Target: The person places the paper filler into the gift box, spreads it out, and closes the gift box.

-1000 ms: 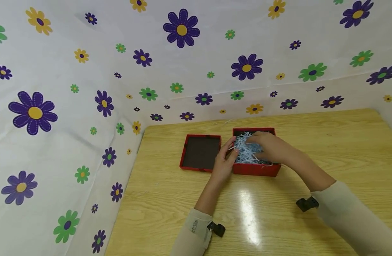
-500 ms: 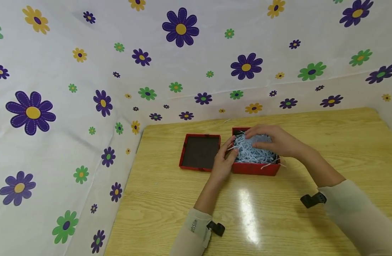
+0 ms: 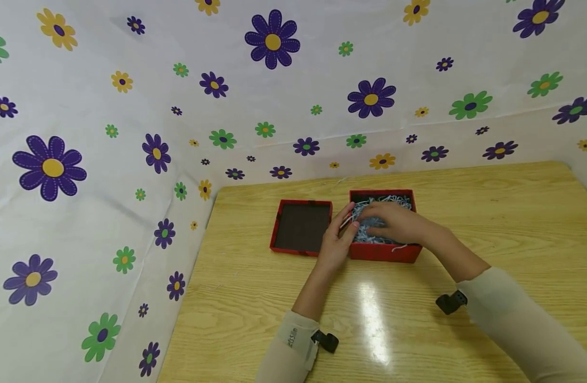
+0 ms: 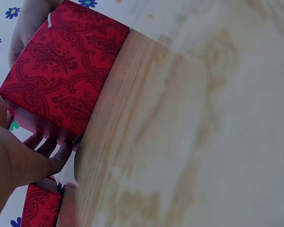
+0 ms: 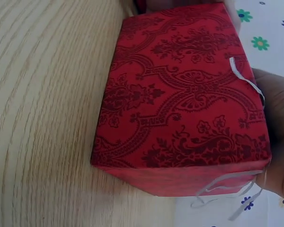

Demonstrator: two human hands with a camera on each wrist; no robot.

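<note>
A red patterned box [image 3: 384, 252] is filled with pale blue shredded paper [image 3: 394, 199]. My left hand [image 3: 333, 247] holds the box's left end, its thumb at the near left corner. In the left wrist view, the bent fingers [image 4: 61, 156] of that hand lie along the end wall. My right hand [image 3: 394, 221] reaches over the box's right part, fingers bent down into the paper and thumb apart from them. Its fingertips are partly buried. The right wrist view shows the box wall [image 5: 180, 94] with loose paper strands [image 5: 227, 189] hanging over the rim.
An upturned red lid [image 3: 300, 229] with a dark inside lies left of the box on the wooden table [image 3: 245, 308]. White flower-printed cloth [image 3: 293, 106] stands behind and to the left. A loose strand [image 3: 342, 180] lies near the table's back edge.
My right hand lifts slightly off the paper half a second ago, then comes back down into it, further left. Paper at the box's right side is shifted. My left hand stays in place.
</note>
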